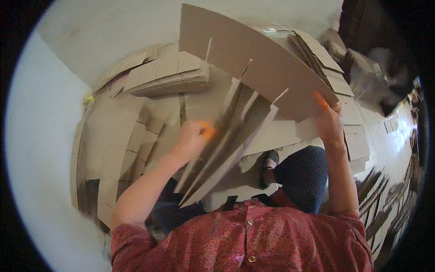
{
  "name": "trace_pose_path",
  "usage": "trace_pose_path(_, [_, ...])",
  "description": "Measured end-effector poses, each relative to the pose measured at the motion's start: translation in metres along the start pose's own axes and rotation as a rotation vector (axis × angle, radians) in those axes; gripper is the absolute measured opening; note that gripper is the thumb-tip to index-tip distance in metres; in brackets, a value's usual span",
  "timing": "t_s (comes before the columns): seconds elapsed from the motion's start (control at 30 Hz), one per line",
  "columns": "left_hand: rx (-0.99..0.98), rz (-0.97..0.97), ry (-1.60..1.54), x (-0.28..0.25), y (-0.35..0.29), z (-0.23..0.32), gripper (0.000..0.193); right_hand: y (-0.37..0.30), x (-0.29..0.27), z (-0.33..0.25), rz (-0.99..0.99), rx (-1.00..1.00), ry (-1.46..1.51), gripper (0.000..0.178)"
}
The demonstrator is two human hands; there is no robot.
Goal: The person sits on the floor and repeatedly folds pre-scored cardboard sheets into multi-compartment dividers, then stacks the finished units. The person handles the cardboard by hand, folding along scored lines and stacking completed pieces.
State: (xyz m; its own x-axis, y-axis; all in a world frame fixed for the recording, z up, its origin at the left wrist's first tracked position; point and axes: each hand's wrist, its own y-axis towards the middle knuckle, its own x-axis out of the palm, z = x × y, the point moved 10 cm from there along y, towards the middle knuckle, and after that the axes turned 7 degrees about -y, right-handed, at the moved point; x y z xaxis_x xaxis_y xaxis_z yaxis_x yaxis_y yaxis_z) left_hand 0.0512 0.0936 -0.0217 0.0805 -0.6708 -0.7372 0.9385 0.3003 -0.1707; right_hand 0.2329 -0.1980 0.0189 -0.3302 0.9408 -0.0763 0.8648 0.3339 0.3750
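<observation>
A long brown cardboard strip (235, 50) with narrow slots along its lower edge is raised in front of me. My right hand (328, 120) grips its right end, an orange cover showing on the thumb. Several narrower cardboard strips (233, 145) stand on edge below it, fanned toward me, their upper ends meeting the slots. My left hand (192, 140) is beside the left side of these strips, fingers curled, with orange at the fingertips. Motion blurs this hand, and whatever it may hold does not show.
Stacks of slotted cardboard sheets lie at the back left (167, 75) and along the right (355, 131). More cardboard strips (113, 158) stand on edge at the left, near the pale wall (36, 149). Dark-edged cardboard pieces (385, 204) cover the floor at the lower right.
</observation>
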Motion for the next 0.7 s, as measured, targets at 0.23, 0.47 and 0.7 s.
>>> trace_pose_path(0.23, [0.114,0.186,0.027,-0.022,-0.033,-0.027,0.025,-0.027,-0.011,0.000,-0.043,-0.022,-0.032,0.020])
trace_pose_path(0.47, [0.194,0.289,0.015,-0.036,-0.042,-0.030,0.023,-0.023,-0.010,-0.013,-0.081,0.021,-0.216,0.021])
trace_pose_path(0.7, [0.217,0.327,0.007,-0.037,-0.030,-0.016,0.024,-0.015,-0.018,-0.014,-0.103,-0.022,-0.330,0.019])
